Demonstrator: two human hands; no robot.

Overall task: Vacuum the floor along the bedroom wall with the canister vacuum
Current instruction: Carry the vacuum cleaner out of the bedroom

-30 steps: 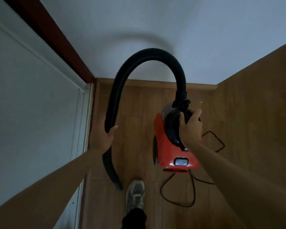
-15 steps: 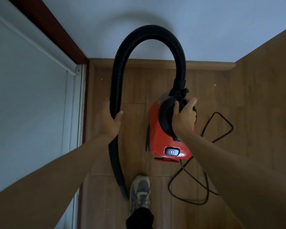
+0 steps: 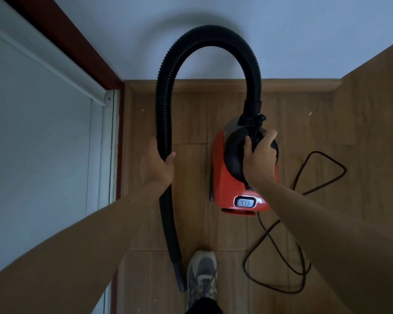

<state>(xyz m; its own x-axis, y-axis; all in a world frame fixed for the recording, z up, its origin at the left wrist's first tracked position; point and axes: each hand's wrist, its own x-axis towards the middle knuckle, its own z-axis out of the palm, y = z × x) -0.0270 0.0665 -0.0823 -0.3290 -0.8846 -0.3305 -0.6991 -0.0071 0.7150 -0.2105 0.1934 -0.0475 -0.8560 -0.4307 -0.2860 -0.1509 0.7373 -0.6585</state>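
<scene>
A home room: wood-plank floor [image 3: 191, 223], wooden skirting [image 3: 293, 83], pale painted wall [image 3: 304, 30]

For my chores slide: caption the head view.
Left hand grips the black hose; right hand holds the red canister vacuum near the wall.

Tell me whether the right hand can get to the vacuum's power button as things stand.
Probably yes: the power button sits uncovered close behind the right hand, but its fingers grip the canister vacuum and would have to let go.
</scene>
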